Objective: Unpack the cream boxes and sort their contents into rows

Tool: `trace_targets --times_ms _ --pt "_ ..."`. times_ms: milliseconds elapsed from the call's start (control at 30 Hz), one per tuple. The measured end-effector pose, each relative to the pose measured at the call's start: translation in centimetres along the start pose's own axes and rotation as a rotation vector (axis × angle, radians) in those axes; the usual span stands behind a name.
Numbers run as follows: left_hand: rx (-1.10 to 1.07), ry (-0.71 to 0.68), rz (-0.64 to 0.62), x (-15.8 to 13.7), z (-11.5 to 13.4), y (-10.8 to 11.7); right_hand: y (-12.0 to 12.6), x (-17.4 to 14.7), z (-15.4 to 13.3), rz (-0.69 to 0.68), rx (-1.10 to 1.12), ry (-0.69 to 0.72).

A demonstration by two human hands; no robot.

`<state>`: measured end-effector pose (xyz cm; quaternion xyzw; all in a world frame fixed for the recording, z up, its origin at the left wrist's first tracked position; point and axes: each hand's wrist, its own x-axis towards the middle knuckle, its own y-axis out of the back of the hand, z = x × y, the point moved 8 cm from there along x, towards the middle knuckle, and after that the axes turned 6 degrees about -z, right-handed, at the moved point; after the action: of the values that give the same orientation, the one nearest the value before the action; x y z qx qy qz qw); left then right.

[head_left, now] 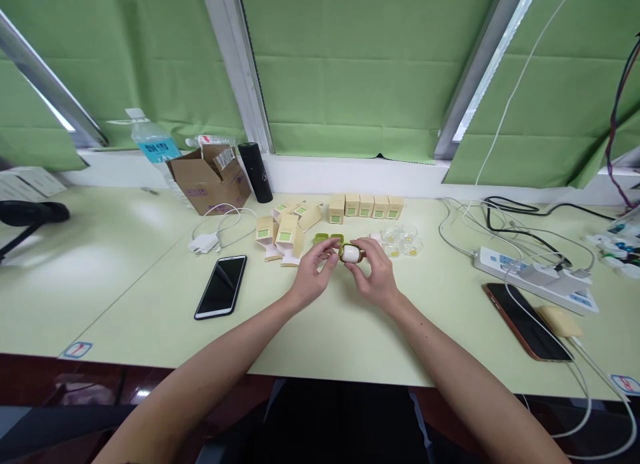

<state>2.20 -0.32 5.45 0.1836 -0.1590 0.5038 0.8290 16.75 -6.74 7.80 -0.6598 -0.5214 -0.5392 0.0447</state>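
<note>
case (351,254), white and rounded, sits partly inside a green shell (342,253), in front of the person over the middle of the desk (345,324); whether the shell touches the desktop cannot be told. left hand (313,271) is closed on the shell's left side with bent fingers and thumb. right hand (376,271) grips from the other side, fingers at the upper edge, thumb below. neither palm seems to bear the load; it looks like fingertip work.

the step in hand looks like fitting the case and shell together, or parting them; the view does not settle which. either way, the next move seems to call for one hand to steady the shell while the other's thumb presses or eases the case evenly, so that it doesn't tilt or slip out.

green pieces (321,238) lie just behind the hands, partly hidden by them. clear tubs (401,240) stand near the right hand, open boxes (287,232) beyond the left one. small boxes (367,205) form a row farther back. a phone (221,287) lies to the left, well apart from the work.
</note>
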Motion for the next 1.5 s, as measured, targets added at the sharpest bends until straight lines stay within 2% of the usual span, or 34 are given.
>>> trace_targets --times_ms 200,400,533,833,1067,1200,1367,1500 --pt "-0.013 0.011 -0.047 -0.2 -0.1 -0.6 -0.6 0.0 -0.5 -0.083 -0.063 0.018" --pt "0.089 -0.026 -0.02 -0.2 0.1 -0.7 -0.2 0.1 -1.2 -0.052 -0.19 0.048" --pt "0.162 -0.056 -0.02 -0.1 0.3 -0.7 -0.6 0.0 -1.7 -0.071 -0.183 0.116" --pt "0.315 -0.117 -0.006 0.0 1.6 -0.5 -0.8 0.2 -1.6 -0.112 -0.184 0.106" --pt "0.374 -0.119 -0.01 0.3 1.8 -0.6 -1.8 0.5 -1.5 -0.147 -0.246 0.048" --pt "0.322 -0.108 -0.005 0.1 2.0 -0.3 -1.3 0.5 -1.1 -0.117 -0.188 0.029" --pt "0.258 -0.085 -0.124 0.0 1.4 -0.6 -0.6 0.2 0.1 -0.075 -0.109 -0.03" --pt "0.3 -0.05 -0.091 0.1 0.8 -0.4 -0.7 0.1 0.4 -0.083 -0.086 -0.069"
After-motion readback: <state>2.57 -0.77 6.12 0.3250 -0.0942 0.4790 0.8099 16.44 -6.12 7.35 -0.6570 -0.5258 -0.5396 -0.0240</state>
